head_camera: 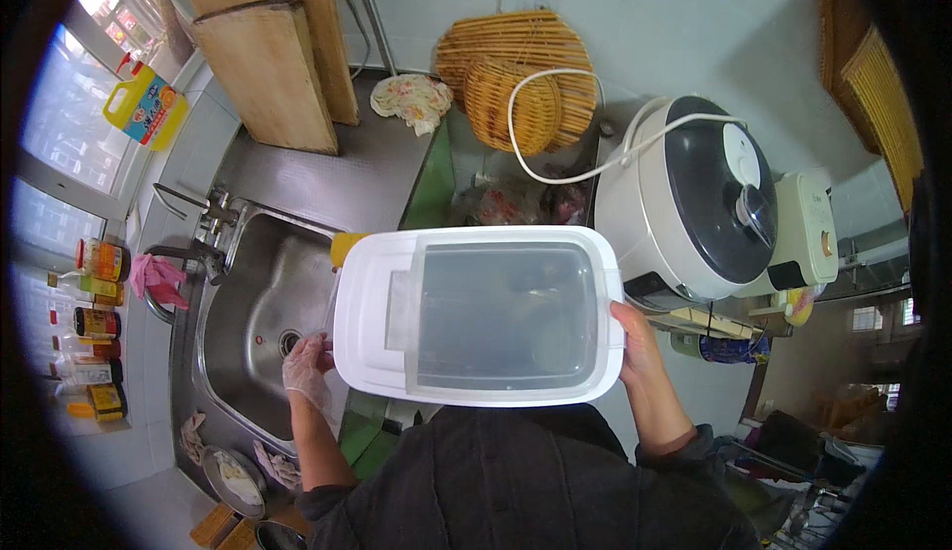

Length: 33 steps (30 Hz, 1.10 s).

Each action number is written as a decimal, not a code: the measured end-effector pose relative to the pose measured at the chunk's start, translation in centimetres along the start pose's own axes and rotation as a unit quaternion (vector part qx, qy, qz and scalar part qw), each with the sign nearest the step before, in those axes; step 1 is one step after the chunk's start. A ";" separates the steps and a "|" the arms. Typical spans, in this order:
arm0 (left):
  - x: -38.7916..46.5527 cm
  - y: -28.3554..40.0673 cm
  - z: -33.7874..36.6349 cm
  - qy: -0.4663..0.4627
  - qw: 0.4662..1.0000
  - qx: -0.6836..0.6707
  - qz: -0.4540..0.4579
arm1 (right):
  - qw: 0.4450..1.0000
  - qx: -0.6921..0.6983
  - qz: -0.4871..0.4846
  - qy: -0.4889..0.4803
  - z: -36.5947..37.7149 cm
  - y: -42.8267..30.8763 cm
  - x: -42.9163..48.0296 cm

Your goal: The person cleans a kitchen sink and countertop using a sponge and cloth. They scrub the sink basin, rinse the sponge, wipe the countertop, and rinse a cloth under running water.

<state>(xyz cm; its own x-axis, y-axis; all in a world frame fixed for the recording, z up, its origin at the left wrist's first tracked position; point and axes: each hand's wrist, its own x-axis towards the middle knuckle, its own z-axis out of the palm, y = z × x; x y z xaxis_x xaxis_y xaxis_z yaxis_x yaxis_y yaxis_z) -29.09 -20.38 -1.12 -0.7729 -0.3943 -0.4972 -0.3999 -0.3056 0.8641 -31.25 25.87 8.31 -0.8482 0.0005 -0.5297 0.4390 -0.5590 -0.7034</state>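
A white plastic storage container [372, 304] with a clear grey lid panel [506, 319] is held up level in front of my dark shirt. My right hand [634, 342] is bare and grips its right end, thumb on the rim. At the opposite end my left hand [309, 368], in a clear disposable glove, holds the left edge, its fingers partly hidden by the container. Below the left hand is the stainless steel sink [260, 275]. What the container holds cannot be seen through the panel.
A large white rice cooker [647, 200] with a black lid stands to the right, its white handle [550, 170] sticking out leftward. Wooden boards [260, 74] and wicker baskets [513, 104] lean at the back. Bottles [97, 323] and a yellow detergent jug [149, 107] line the windowsill.
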 end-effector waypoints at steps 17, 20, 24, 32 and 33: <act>-3.4 -11.9 -1.7 -0.134 0.948 0.006 -0.290 | 0.969 -0.164 0.170 -0.074 -7.1 8.4 12.6; -3.9 -15.5 -3.0 -0.085 0.931 -0.071 -0.349 | 0.954 -0.224 0.180 -0.084 -8.9 12.5 15.8; -5.9 -16.5 -2.3 -0.110 0.948 -0.080 -0.289 | 0.891 -0.436 0.091 -0.091 -12.2 18.9 20.3; -6.9 -20.6 -5.2 0.013 0.942 -0.067 -0.327 | 0.681 -0.717 0.026 -0.147 -5.4 21.9 25.4; -6.5 -20.9 -5.5 0.026 0.943 -0.048 -0.328 | 0.644 -0.754 -0.042 -0.123 -4.8 22.9 26.3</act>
<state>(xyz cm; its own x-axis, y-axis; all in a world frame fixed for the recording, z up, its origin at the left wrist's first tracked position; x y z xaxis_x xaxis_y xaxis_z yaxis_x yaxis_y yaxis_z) -12.98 -16.16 -16.40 -0.3492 -0.1340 -0.9274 -0.7352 -0.5745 0.3598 -42.12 17.05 -23.98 -0.8275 -0.2560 -0.4997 0.0204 0.8757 -0.4824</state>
